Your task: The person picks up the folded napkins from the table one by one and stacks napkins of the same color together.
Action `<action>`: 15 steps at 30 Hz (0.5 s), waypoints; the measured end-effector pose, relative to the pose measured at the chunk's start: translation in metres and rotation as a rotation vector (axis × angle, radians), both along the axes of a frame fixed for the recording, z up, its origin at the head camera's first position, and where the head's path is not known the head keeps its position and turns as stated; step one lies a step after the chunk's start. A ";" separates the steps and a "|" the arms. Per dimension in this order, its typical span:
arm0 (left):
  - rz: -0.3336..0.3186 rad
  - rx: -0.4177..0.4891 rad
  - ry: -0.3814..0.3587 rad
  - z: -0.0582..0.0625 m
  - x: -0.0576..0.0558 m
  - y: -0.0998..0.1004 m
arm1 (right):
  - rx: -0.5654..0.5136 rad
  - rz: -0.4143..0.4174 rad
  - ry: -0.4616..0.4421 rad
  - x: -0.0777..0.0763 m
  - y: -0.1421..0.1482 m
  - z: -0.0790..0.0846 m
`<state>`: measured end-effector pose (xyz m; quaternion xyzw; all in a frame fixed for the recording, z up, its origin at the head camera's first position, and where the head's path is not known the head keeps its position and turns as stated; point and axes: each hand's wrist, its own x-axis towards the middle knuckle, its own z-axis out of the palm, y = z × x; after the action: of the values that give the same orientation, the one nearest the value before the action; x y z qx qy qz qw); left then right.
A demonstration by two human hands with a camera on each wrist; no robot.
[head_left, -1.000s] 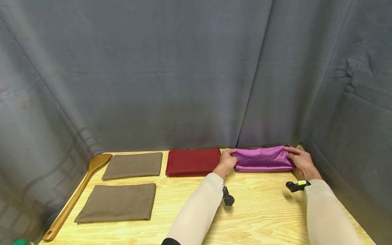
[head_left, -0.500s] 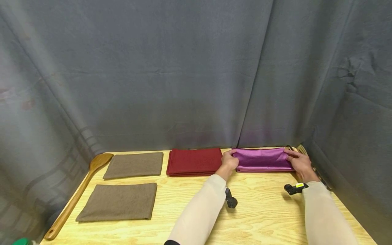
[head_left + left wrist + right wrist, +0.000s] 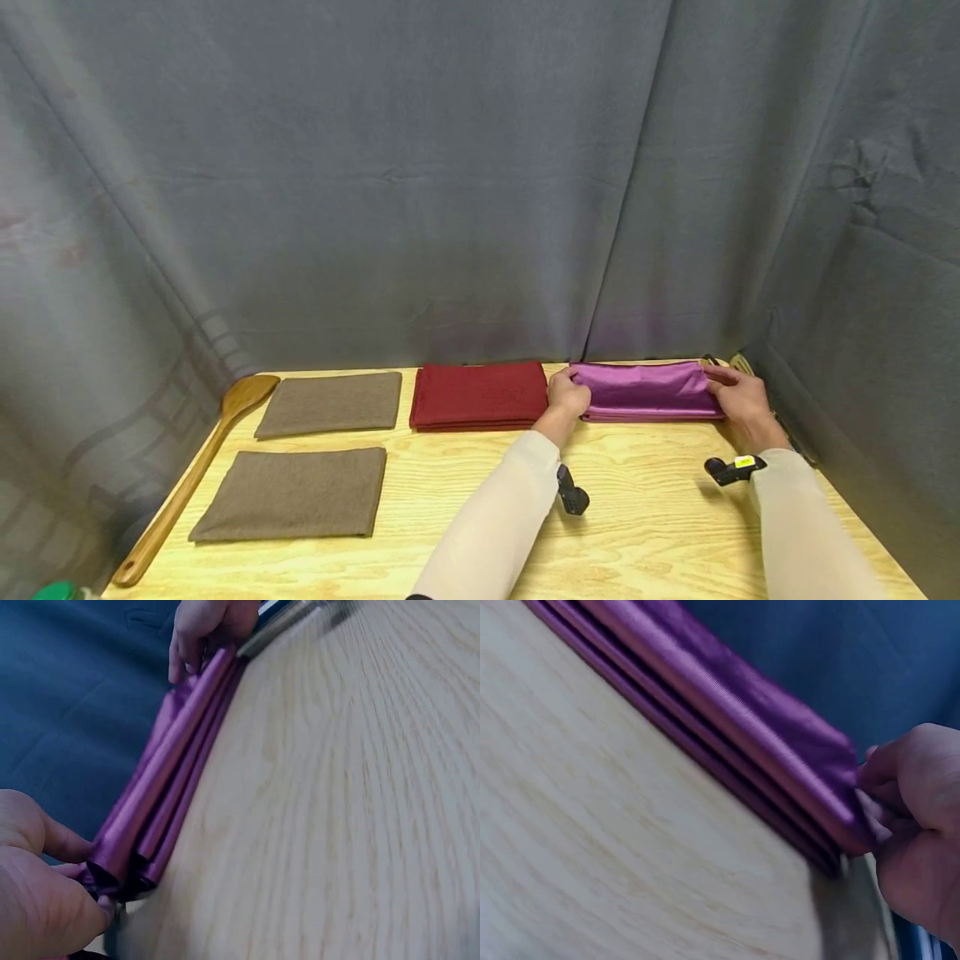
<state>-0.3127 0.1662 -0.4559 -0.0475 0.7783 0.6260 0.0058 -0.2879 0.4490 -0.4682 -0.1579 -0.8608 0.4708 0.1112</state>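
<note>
Purple cloth [image 3: 648, 390], folded, on the desk [image 3: 648, 479] by its far edge: fingers of your left hand [image 3: 567, 395] pinch its left end, fingers of your right hand [image 3: 741, 402] its right end. Red cloth [image 3: 478, 396] just left.

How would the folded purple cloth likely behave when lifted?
The purple cloth is probably floppy, since its surface wrinkles softly. Its satiny sheen suggests it may be slippery. The loose, stacked folds could slide apart unless gripped together.
</note>
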 end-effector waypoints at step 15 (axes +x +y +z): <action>-0.266 0.167 0.122 0.055 -0.016 -0.084 | -0.288 0.245 0.228 0.012 -0.014 0.049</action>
<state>-0.3284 0.0819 -0.4008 0.0947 0.7219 0.6840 0.0450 -0.2762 0.4351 -0.4193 -0.0118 -0.7792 0.6138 0.1261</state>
